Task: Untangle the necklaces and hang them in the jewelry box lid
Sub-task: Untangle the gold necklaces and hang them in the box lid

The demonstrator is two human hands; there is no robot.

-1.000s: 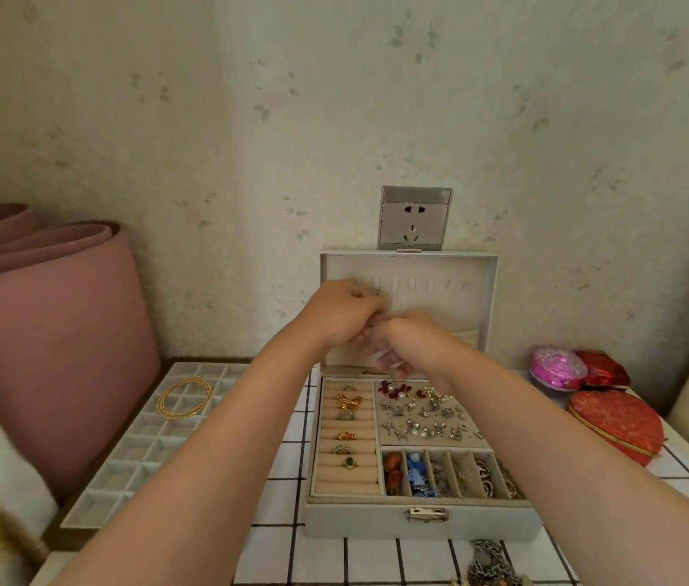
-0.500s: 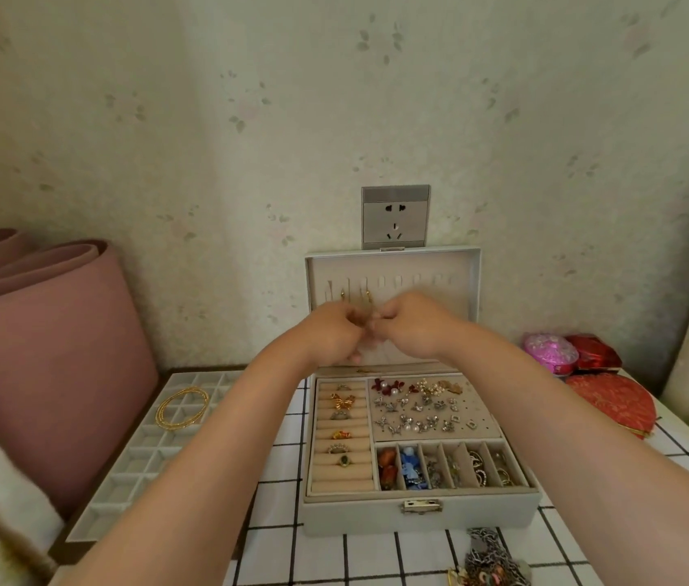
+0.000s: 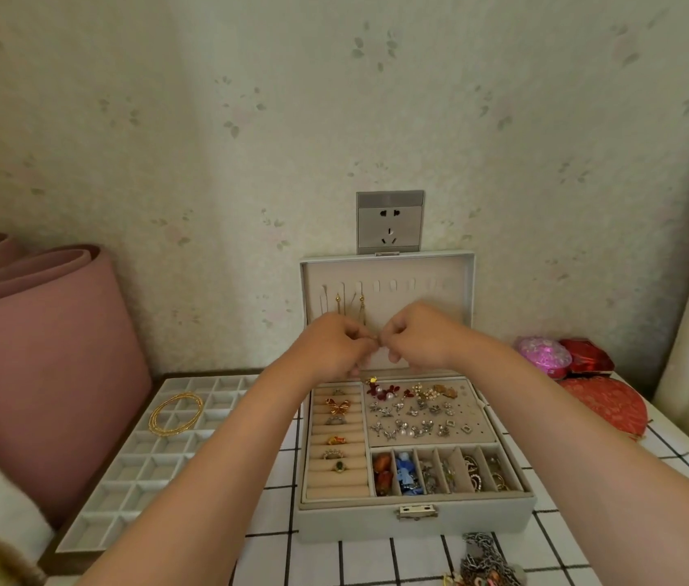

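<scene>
Left hand (image 3: 334, 348) and right hand (image 3: 419, 340) sit lower against the lid (image 3: 448, 289) than a second ago, uncovering chains (image 3: 362, 308) hung on its left hooks (image 3: 343, 287). Their curled fingertips pinch together where those chains end, though the strand held is too fine to see. Tangled necklaces (image 3: 486, 558) lie before the box (image 3: 414, 524), so hanging looks only partly done.
</scene>
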